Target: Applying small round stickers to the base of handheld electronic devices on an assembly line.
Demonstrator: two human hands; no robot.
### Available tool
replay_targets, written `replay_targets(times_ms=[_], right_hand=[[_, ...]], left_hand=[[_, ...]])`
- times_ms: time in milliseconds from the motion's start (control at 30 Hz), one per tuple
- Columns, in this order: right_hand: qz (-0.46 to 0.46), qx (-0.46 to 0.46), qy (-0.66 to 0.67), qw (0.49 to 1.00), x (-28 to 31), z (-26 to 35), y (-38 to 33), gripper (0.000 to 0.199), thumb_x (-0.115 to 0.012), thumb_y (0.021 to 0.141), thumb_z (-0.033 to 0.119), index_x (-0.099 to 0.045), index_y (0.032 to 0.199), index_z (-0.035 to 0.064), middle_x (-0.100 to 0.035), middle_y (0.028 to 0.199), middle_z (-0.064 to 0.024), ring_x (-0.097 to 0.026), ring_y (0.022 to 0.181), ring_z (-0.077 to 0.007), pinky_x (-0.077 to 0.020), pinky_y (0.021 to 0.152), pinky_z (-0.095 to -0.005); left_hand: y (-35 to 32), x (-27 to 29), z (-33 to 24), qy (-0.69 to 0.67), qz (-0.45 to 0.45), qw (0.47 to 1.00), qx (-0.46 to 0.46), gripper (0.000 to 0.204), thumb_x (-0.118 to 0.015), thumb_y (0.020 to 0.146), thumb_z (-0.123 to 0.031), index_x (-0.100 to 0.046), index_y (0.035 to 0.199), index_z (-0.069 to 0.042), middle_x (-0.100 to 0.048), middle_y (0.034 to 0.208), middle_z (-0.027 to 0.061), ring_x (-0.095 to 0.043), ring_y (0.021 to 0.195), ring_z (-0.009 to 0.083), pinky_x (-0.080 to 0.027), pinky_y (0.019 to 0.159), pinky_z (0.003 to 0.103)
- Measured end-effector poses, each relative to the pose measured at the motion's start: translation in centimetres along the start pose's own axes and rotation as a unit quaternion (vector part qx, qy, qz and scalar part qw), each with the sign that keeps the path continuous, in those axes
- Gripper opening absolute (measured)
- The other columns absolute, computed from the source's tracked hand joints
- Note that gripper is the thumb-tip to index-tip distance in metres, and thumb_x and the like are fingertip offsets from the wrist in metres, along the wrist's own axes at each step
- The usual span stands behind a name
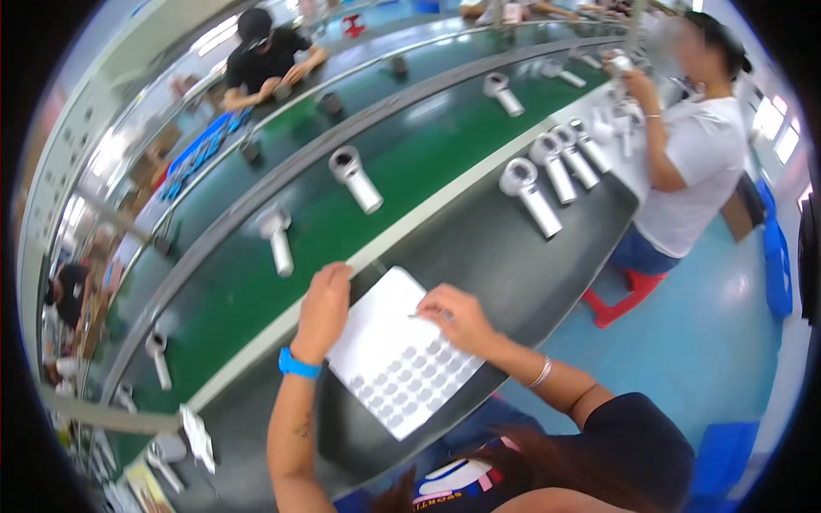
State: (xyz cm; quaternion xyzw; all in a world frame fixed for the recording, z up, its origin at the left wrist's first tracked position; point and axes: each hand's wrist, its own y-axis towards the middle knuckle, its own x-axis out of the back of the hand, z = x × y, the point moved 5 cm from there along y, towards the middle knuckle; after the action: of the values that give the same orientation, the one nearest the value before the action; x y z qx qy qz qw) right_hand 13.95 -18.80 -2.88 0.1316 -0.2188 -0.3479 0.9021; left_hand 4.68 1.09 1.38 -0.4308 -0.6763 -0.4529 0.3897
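Sticker sheet (pixel 376 321) lies before you on the desk (pixel 479 248), its upper part bare, seemingly used; rows of grey stickers (pixel 419 370) remain below. Your right hand (pixel 455 316) seems to pinch a small dark piece (pixel 414 316); I cannot tell your left hand's (pixel 325 308) grip.

A green belt (pixel 428 145) curves past the worktop's (pixel 445 235) far edge. Over by the worktop's right corner, a red stool (pixel 605 309) stands on the shiny blue floor (pixel 714 295); bright windows (pixel 768 120) glare in the pale wall (pixel 774 168) beyond.
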Motion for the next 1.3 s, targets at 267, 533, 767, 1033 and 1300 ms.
replay_targets(times_ms=[267, 533, 767, 1033, 1300], right_hand=[[0.007, 0.085, 0.015, 0.996, -0.2, 0.4, -0.1, 0.005, -0.059, 0.086, 0.003, -0.063, 0.090, 0.0022, -0.059, 0.087, -0.0098, -0.060, 0.075, -0.0259, -0.0488, 0.067, -0.0321], [0.002, 0.014, 0.027, 1.000, -0.1, -0.2, 0.4, 0.008, -0.064, 0.081, -0.001, -0.064, 0.089, 0.0018, -0.060, 0.083, -0.0101, -0.061, 0.072, -0.0228, -0.0491, 0.065, -0.0308], [-0.069, -0.001, 0.037, 0.997, 1.9, -0.5, 0.7, 0.009, -0.062, 0.079, -0.005, -0.064, 0.086, 0.0005, -0.060, 0.085, -0.0093, -0.059, 0.079, -0.0170, -0.0480, 0.070, -0.0265], [-0.047, -0.016, 0.133, 0.990, 1.7, 6.2, -2.3, 0.012, -0.058, 0.085, -0.006, -0.065, 0.093, -0.0017, -0.059, 0.087, -0.0036, -0.056, 0.082, -0.0102, -0.0445, 0.076, -0.0217], [0.053, -0.070, 0.253, 0.963, 1.1, 12.5, -4.6, 0.029, -0.065, 0.081, -0.006, -0.048, 0.102, 0.0014, -0.060, 0.083, -0.0063, -0.062, 0.089, -0.0146, -0.0481, 0.077, -0.0240]], left_hand=[[15.3, -4.8, 3.6, 0.127, 0.103, 0.985, -0.046, 0.068, -0.052, 0.073, 0.013, -0.045, 0.133, -0.019, -0.039, 0.141, 0.0057, -0.057, 0.102, 0.0336, -0.052, 0.082, 0.043], [13.7, -0.2, 4.5, 0.017, -0.088, 0.994, -0.061, 0.037, -0.056, 0.074, 0.010, -0.055, 0.107, -0.006, -0.053, 0.115, 0.0152, -0.059, 0.091, 0.0379, -0.050, 0.077, 0.042], [1.1, 6.4, 1.4, -0.354, -0.267, 0.880, 0.172, 0.033, -0.070, 0.080, -0.002, -0.056, 0.111, 0.000, -0.061, 0.111, 0.0132, -0.063, 0.093, 0.0159, -0.053, 0.077, 0.030], [-13.8, 4.5, -8.8, -0.552, -0.224, 0.801, 0.059, 0.040, -0.057, 0.092, -0.013, -0.048, 0.127, 0.003, -0.052, 0.123, 0.0160, -0.064, 0.093, 0.0247, -0.054, 0.080, 0.034], [-16.7, 1.8, -12.0, -0.520, -0.246, 0.810, 0.112, 0.042, -0.065, 0.077, 0.010, -0.057, 0.118, 0.004, -0.052, 0.125, 0.0180, -0.061, 0.103, 0.0263, -0.058, 0.075, 0.034]])
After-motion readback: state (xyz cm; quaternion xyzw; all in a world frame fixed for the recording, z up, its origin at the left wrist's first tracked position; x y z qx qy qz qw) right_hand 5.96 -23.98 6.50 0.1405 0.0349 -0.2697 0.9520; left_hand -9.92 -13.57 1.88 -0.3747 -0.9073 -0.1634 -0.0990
